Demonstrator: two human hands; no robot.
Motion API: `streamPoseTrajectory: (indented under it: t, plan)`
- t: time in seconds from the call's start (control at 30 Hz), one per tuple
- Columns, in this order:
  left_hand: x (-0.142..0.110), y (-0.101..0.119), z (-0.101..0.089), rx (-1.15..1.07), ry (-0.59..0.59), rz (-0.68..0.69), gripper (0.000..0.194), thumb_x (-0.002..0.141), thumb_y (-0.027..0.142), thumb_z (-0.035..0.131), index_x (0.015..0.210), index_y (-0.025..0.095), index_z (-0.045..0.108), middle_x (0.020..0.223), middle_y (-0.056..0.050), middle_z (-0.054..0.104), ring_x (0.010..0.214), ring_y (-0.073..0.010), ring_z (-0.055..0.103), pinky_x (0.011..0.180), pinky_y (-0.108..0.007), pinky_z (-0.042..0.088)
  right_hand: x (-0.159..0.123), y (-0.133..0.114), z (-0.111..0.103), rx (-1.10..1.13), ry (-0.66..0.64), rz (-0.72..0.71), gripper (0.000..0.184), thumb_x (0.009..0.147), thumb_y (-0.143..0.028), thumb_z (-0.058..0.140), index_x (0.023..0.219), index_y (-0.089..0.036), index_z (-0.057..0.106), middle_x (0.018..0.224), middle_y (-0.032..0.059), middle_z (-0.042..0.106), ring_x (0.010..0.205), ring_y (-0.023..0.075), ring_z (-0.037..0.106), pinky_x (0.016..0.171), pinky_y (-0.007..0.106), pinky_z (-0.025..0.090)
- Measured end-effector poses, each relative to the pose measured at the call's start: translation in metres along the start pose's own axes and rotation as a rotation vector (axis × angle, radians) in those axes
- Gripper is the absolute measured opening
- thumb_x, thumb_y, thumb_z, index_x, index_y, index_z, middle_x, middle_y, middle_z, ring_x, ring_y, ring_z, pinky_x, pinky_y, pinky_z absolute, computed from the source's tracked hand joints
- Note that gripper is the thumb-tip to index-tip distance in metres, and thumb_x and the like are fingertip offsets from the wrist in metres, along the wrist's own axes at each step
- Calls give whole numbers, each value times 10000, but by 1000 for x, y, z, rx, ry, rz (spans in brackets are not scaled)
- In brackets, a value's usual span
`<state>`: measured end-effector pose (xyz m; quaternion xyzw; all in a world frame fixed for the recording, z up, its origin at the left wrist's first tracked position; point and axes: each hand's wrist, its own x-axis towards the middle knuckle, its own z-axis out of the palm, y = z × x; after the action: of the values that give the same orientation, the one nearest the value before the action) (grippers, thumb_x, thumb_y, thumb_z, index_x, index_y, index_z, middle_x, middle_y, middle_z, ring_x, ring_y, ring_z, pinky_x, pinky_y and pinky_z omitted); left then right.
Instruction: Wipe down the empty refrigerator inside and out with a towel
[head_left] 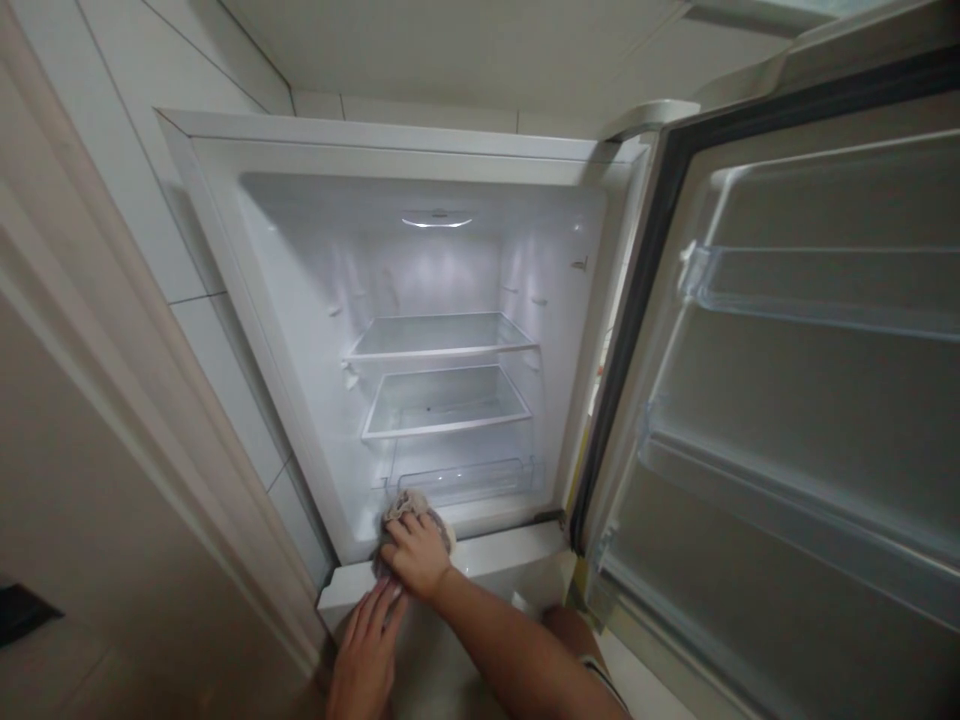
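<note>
I note right hand (pixel 417 553) gripping bunched cloth (pixel 406 503) | cloth at front-left sill (pixel 499 520) of refrigerator (pixel 420 145) | left hand (pixel 367 637) unclenched, fingers extended at top edge of lower door (pixel 517 549)

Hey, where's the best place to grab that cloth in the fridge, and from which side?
Probably the bunched folds of the cloth beyond the right hand's fingertips, from above: they bulge up uncovered, while that hand covers much of the rest.
</note>
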<state>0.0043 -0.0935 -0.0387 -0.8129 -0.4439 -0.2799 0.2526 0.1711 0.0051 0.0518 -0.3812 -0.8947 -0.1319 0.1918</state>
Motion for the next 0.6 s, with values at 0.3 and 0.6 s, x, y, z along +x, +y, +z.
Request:
streamPoseTrajectory:
  t: [0.3,0.6]
  plan:
    - [142,-15,-9,-58,-29,6,496,1021,100,545,1465,258,698,1401,-101,742,1276,-286,658,1112,-429,481,-118,74,-32,-109,-54,481,177,1082,-322,662,1170,-311,815,1474,93,668,1344,313,556,1072,489,486]
    - [226,-17,6,-89,-181,-75,453,989,61,604,1361,269,758,1170,-107,717,1075,-295,639,913,-435,514,-146,98,-65,-29,-168,731,346,1050,-140,577,1215,-333,812,1529,95,639,1405,314,533,1104,497,477]
